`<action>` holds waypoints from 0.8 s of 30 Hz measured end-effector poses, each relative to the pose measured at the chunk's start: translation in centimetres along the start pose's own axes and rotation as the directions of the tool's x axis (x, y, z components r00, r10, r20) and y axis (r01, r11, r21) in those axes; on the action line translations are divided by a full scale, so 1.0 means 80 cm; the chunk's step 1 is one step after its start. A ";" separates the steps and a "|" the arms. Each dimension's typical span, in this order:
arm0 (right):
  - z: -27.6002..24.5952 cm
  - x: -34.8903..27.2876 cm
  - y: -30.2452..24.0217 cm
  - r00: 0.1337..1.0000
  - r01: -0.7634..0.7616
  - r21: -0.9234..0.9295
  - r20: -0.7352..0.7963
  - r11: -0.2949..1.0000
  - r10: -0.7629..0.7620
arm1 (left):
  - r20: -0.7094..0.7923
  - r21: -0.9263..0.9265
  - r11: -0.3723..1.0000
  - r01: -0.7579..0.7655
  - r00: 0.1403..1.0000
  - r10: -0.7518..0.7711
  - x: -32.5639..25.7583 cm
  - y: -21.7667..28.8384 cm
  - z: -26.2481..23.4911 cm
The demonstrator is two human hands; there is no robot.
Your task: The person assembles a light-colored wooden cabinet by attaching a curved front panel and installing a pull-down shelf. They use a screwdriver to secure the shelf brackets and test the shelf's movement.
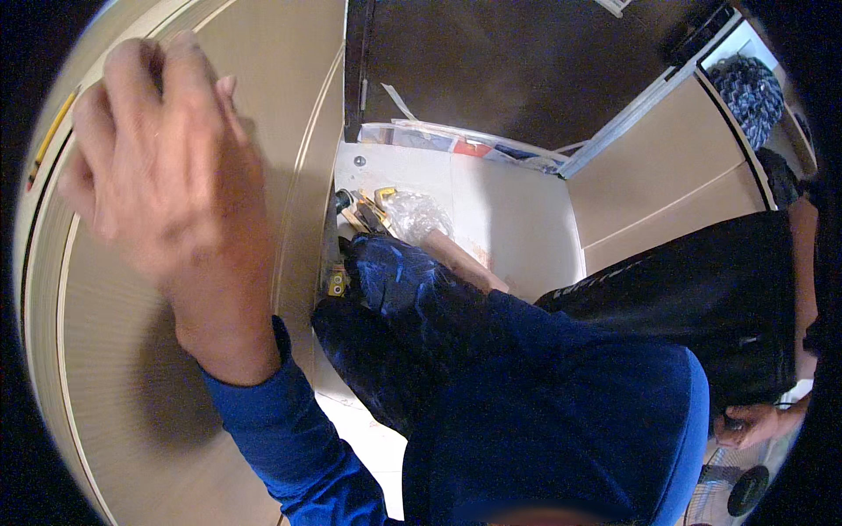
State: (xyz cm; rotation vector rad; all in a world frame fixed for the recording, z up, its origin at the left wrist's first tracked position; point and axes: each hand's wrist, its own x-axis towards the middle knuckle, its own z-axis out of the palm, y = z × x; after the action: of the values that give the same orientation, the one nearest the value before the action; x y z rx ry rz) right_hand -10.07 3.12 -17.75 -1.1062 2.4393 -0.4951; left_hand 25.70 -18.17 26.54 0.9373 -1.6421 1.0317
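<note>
My left hand (171,167) is raised in a blue sleeve at the upper left, in front of a beige panel (123,351). Its back faces me and its fingers are curled. The fingertips are hidden, so what they hold, if anything, cannot be made out. A thin yellow pencil-like stick (53,136) lies along the panel's edge, left of the hand. My right hand does not show.
Tools (364,210), a clear plastic bag (417,215) and a small yellow level-like block (337,280) lie on the pale floor (517,210). A dark panel (509,70) stands behind. At the right are a person in black shorts (675,298), their hand (745,425) and a fan (745,491).
</note>
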 end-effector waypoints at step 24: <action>-0.077 0.091 0.009 0.987 -0.097 0.022 0.133 0.995 0.093 | 0.115 0.076 0.997 0.009 0.993 -0.018 0.080 0.029 0.027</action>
State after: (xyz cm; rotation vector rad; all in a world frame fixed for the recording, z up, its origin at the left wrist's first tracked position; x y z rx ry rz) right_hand -18.03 -1.14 -14.47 -0.9738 2.3496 -0.4120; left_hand 21.27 -20.14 31.81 1.0739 -1.6993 1.0529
